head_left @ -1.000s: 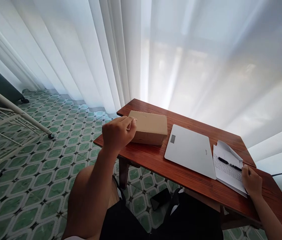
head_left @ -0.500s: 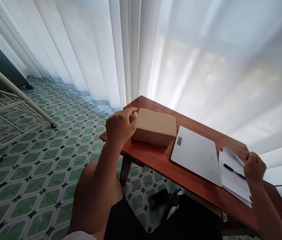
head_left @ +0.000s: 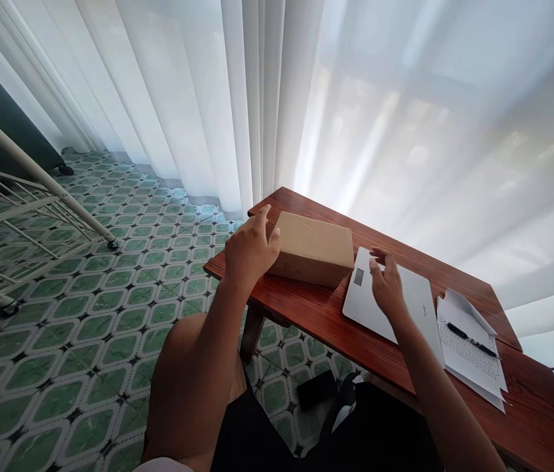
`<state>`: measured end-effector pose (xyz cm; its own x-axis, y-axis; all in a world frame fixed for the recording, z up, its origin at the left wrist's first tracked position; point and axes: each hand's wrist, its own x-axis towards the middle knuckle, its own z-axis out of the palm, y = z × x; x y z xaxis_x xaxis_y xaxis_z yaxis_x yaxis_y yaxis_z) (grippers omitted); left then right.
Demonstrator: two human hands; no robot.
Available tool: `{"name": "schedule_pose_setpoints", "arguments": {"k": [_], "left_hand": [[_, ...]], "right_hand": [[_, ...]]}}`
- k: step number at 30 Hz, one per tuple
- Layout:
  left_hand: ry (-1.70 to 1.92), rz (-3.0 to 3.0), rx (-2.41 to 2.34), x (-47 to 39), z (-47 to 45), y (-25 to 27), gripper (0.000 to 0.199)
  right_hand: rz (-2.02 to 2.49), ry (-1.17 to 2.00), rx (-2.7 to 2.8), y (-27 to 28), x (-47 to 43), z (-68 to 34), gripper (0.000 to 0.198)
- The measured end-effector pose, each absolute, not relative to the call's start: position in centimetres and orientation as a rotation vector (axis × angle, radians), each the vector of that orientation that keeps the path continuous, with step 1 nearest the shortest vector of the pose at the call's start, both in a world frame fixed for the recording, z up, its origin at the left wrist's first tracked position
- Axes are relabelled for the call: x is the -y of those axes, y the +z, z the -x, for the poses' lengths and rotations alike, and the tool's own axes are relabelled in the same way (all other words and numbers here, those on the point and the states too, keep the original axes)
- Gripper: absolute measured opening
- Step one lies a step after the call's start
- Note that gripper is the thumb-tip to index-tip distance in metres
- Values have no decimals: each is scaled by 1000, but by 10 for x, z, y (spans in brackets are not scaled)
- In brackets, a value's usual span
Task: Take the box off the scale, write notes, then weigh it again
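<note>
A brown cardboard box (head_left: pixel 313 239) lies at the left part of the wooden table (head_left: pixel 306 301). At its left end is my left hand (head_left: pixel 253 248), fingers apart; whether it touches the box I cannot tell. My right hand (head_left: pixel 385 278) hovers over a flat silver scale (head_left: pixel 419 295) with a small grey display, thumb and fingers parted and bent toward the box, holding nothing. To the right of the scale lie handwritten paper sheets (head_left: pixel 473 370), with a black pen (head_left: pixel 471 339) on top.
White curtains (head_left: pixel 379 118) hang behind the table. On the left stands a white wheeled metal rack (head_left: pixel 60 210) on green tiled floor (head_left: pixel 94 354). A dark flat object (head_left: pixel 316 390) lies on the floor beneath the table, close to my feet.
My right hand has moved left from above the papers to over the scale, and its fingers have opened. My left hand's fingers have spread at the box's left end.
</note>
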<state>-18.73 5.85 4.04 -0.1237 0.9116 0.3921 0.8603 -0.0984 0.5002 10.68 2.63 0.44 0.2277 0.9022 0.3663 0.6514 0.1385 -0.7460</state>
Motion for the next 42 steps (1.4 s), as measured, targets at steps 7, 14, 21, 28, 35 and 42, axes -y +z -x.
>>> {"name": "schedule_pose_setpoints", "arguments": {"k": [7,14,21,28,35,42], "left_hand": [[648,-1969,-2037,-63,183,35,69],[425,-1937,-2049,-70,182,28,73],[444,-1960,-2022,-72,180,25,69],[459,-1968,-1986,-73,181,24,67],[449,-1947,-2020,-71,175,27,67],[466,-1936,-2009,-68,173,28,65]], "right_hand": [[1595,619,1491,-27,-41,-85,80],[1629,770,1481,-29,-39,-73,81],[1543,872,1443,-30,-39,-73,70],[1540,915,1327,-36,-45,-72,66],[1515,955,1291,-38,-47,-71,65],[1510,968,1284,-35,-47,-72,61]]}}
